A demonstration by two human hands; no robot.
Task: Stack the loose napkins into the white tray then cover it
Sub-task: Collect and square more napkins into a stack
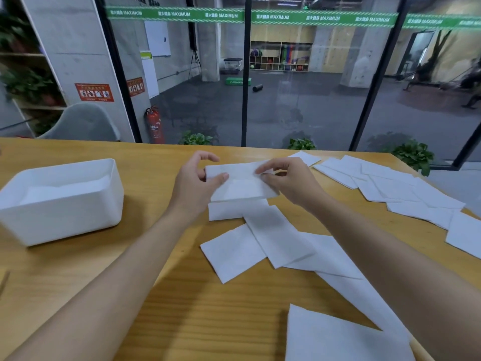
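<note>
The left hand (pixel 194 183) and right hand (pixel 289 183) hold the stack (pixel 242 187), fingers (pixel 273 166) pinching its ends. They are probably squaring it for the left tray (pixel 65 222).

- Wooden worktop (pixel 203 308): light grain, fills the near half of the view.
- Grey chair (pixel 80 122): beyond the far-left edge.
- Concrete pillar (pixel 73 61): far left, red sign (pixel 95 92) on it.
- Red fire extinguisher (pixel 155 125): just right of the pillar.
- Glass wall (pixel 299 105): black frames, green banner strip (pixel 182 14) along the top.
- Potted plant (pixel 412 155): far right, low by the glass.
- Cubby shelf (pixel 279 57): well beyond the glass.
</note>
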